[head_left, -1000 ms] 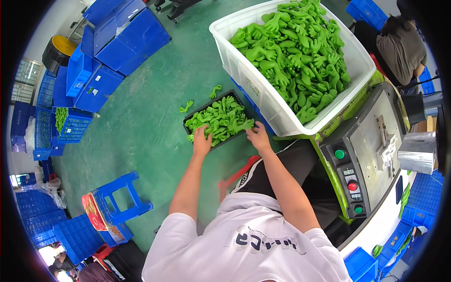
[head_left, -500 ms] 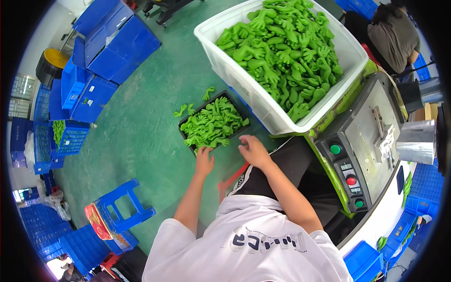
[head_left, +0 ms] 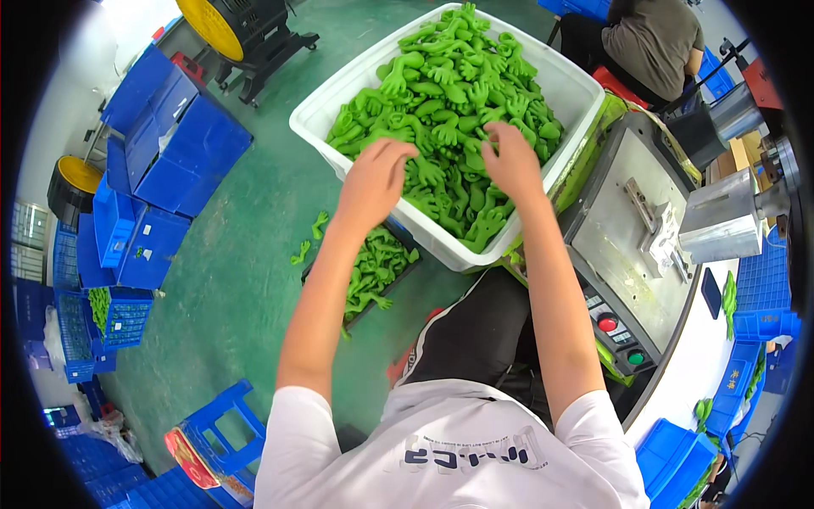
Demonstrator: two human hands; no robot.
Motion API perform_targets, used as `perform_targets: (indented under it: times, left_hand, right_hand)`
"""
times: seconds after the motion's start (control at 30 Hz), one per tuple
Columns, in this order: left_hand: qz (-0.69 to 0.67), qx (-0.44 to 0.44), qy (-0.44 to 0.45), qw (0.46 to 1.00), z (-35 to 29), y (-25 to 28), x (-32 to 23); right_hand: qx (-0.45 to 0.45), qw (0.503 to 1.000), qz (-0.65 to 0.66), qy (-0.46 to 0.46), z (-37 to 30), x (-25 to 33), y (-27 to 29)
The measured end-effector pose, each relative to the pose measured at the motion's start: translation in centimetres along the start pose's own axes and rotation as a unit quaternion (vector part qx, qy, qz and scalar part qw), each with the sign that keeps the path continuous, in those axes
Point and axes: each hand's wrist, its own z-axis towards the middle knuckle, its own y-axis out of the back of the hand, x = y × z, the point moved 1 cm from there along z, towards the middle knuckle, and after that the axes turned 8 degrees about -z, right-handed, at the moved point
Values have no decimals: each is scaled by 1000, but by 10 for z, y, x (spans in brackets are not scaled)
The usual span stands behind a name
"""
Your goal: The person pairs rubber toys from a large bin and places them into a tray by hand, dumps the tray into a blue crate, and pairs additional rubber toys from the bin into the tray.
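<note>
A large white bin point(head_left: 315, 119) is heaped with green hand- and foot-shaped pieces point(head_left: 449, 110) that look like molded rubber or plastic. My left hand point(head_left: 373, 180) hovers over the bin's near-left part, thumb apart from its bent fingers. Over the pile's right part, my right hand point(head_left: 514, 161) has its fingers and thumb spread, close to the pieces. Neither hand visibly holds anything. Below my left forearm, a dark crate point(head_left: 386, 293) of the same green pieces sits on the floor, partly hidden by the arm.
Loose green pieces point(head_left: 300, 252) lie beside the crate. A machine with a metal plate point(head_left: 632, 220) and push buttons point(head_left: 607, 322) stands at my right. A blue stool point(head_left: 225, 428) and blue bins point(head_left: 199, 144) are on the left. Another person point(head_left: 653, 42) sits at the far right.
Both hands have moved up and away from the floor crate to over the white bin. The view has shifted, so the bin appears farther left and the crate lower.
</note>
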Motion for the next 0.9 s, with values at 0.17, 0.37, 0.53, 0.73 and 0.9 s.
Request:
perform_targets:
  times: [0.17, 0.37, 0.53, 0.73, 0.9]
  left_hand:
    - [261, 223, 78, 936, 50, -60, 86]
    - [334, 342, 197, 856, 73, -83, 112]
    - [343, 338, 248, 841, 72, -82, 93]
    - [318, 284, 259, 867, 63, -68, 74]
    - [230, 133, 235, 935, 56, -49, 19]
  right_hand:
    - [172, 961, -209, -53, -1, -20, -49]
    - [272, 926, -258, -36, 39, -23, -40]
    - [289, 919, -263, -42, 49, -37, -43]
    - [165, 975, -142, 44, 36, -33, -40]
    - [93, 992, -14, 81, 15, -27, -16]
